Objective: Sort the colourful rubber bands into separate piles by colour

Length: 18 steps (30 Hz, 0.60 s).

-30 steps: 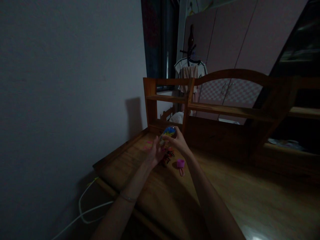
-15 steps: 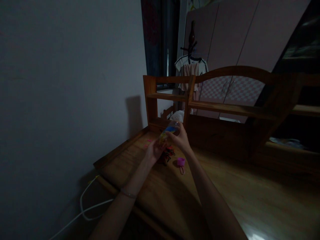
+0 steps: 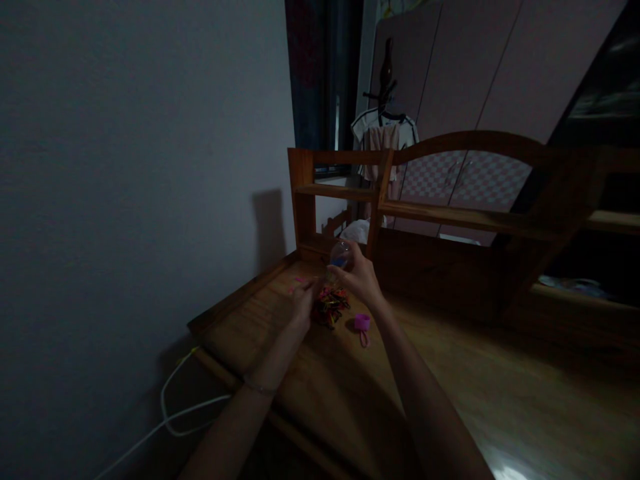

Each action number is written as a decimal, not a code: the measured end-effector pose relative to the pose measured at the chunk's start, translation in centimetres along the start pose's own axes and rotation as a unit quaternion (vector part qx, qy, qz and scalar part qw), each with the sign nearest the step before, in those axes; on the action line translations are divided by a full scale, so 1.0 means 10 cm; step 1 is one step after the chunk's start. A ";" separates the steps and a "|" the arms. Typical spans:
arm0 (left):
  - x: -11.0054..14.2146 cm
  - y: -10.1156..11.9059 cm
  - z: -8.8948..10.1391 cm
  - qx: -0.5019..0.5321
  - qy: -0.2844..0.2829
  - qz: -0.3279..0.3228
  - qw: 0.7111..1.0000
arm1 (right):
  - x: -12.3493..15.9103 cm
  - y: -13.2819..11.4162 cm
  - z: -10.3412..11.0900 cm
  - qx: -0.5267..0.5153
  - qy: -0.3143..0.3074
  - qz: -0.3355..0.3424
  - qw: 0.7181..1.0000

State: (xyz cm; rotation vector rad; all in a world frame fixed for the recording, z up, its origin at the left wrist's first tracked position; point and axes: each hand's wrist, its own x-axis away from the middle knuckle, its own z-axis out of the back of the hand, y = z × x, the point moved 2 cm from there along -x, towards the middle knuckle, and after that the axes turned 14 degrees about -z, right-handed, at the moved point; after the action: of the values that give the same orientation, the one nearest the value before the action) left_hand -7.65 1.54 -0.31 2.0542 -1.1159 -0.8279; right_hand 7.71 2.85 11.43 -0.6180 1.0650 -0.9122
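My right hand [image 3: 361, 279] is wrapped round a small clear bottle [image 3: 339, 255], tipped mouth-down toward the left over the wooden desk [image 3: 450, 393]. Most of the bottle looks clear, with a little blue left inside. Under its mouth lies a heap of small coloured bits [image 3: 328, 304], red, orange and dark. My left hand [image 3: 303, 301] rests just left of the heap, fingers curled, touching or nearly touching it; whether it holds anything is hidden in the dim light. A pink cap with a loop [image 3: 361, 326] lies on the desk right of the heap.
A wooden shelf unit [image 3: 345, 193] stands along the desk's back. The wall runs close on the left, and a white cable [image 3: 170, 413] hangs below the desk's left edge. A few pink scraps [image 3: 296, 285] lie near the back left. Clothes hang on a rack behind.
The bottle has tipped further over and emptied: its coloured filling has dropped onto the desk and the heap has grown. My left hand has sunk from the bottle to the desk beside the heap.
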 end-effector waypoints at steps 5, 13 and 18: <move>0.01 0.01 -0.01 -0.085 0.010 -0.038 0.996 | -0.05 0.08 0.06 -0.014 0.037 -0.042 0.998; -0.05 0.09 -0.13 0.072 0.039 0.032 0.996 | -0.15 0.28 -0.03 -0.126 0.068 -0.111 0.984; 0.00 0.21 -0.23 0.179 -0.022 0.039 0.983 | -0.12 0.29 -0.17 -0.148 0.050 -0.110 0.982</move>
State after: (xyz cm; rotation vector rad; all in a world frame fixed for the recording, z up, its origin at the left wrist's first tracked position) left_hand -6.82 1.25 2.70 2.2705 -1.4470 -0.6723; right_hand 6.89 5.32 9.02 -0.9598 1.2523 -0.9913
